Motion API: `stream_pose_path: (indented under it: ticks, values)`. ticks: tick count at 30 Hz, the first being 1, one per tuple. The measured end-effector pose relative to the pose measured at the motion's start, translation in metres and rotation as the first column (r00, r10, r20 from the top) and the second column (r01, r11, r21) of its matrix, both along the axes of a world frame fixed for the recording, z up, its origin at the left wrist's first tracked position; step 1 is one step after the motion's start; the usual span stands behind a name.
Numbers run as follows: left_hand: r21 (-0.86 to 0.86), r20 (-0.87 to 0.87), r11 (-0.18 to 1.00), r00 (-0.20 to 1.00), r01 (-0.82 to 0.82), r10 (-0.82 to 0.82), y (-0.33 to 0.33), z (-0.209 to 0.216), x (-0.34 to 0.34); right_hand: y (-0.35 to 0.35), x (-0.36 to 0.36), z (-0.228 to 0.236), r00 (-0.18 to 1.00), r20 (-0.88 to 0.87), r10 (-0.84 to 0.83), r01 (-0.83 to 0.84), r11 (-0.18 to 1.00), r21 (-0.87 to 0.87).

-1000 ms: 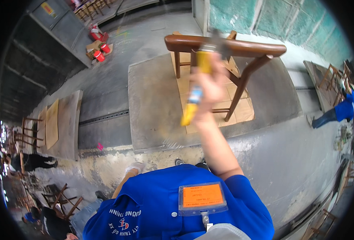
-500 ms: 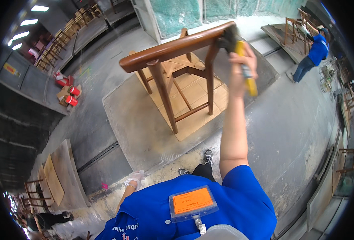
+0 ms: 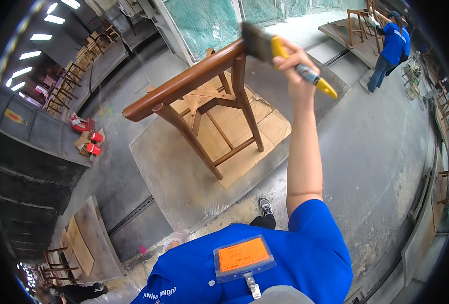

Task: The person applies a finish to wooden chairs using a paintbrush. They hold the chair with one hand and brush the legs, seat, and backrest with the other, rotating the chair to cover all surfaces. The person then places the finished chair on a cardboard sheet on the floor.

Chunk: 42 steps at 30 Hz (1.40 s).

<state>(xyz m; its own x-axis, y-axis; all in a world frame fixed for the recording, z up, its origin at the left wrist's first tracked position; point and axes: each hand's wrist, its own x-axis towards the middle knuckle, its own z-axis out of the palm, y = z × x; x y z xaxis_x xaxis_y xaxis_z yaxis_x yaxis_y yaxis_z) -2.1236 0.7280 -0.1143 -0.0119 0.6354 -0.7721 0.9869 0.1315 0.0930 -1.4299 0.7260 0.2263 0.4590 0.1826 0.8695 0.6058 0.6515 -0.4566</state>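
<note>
My right hand [image 3: 296, 65] is closed round the yellow and blue handle of a wide paintbrush [image 3: 313, 75]. Its dark bristles are at the far right end of the chair's top rail [image 3: 184, 81]; whether they touch the wood I cannot tell. The brown wooden chair [image 3: 247, 109], without a seat panel, stands on a cardboard sheet [image 3: 272, 121] over a grey board. Low down beside my body is my left hand [image 3: 178, 236] in a clear glove, mostly hidden by my blue shirt, away from the chair; its fingers are not distinct.
Red containers [image 3: 94, 143] sit on the floor at left. A person in a blue shirt [image 3: 394, 44] works on another chair [image 3: 356, 25] at the far right, with another person partly behind. Boards [image 3: 80, 243] and a dark chair [image 3: 57, 266] are at lower left.
The brush has swung from nearly upright to a slant, bristles pointing left, still at the rail's right end. My view has shifted, so the chair appears further left. My left hand is more hidden.
</note>
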Motion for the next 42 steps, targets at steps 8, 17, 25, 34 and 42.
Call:
stream_pose_path:
  ticks: [8,17,25,34,42]
  values:
    - [-0.045,-0.035,0.994,0.994,0.104,-0.105,-0.014,0.030,0.066,0.003,0.025,0.015,0.988,-0.118,0.104,-0.114,0.990,-0.081]
    - [-0.021,-0.009,0.999,1.000,0.027,-0.027,-0.018,0.078,0.136,0.008,-0.062,0.080,0.947,0.236,-0.217,0.288,0.899,-0.331]
    - [-0.090,0.089,0.988,0.989,0.129,-0.121,0.012,0.003,0.132,0.041,-0.114,0.042,0.907,-0.123,0.402,-0.416,0.900,-0.130]
    - [0.086,-0.249,0.971,0.949,0.222,-0.194,-0.027,0.015,0.105,0.007,0.000,-0.072,0.326,-0.582,0.745,-0.355,0.667,0.655]
    - [-0.124,-0.156,0.965,0.956,0.229,-0.247,-0.027,0.045,0.083,0.038,-0.051,-0.150,-0.052,-0.986,0.157,-0.084,0.983,0.161]
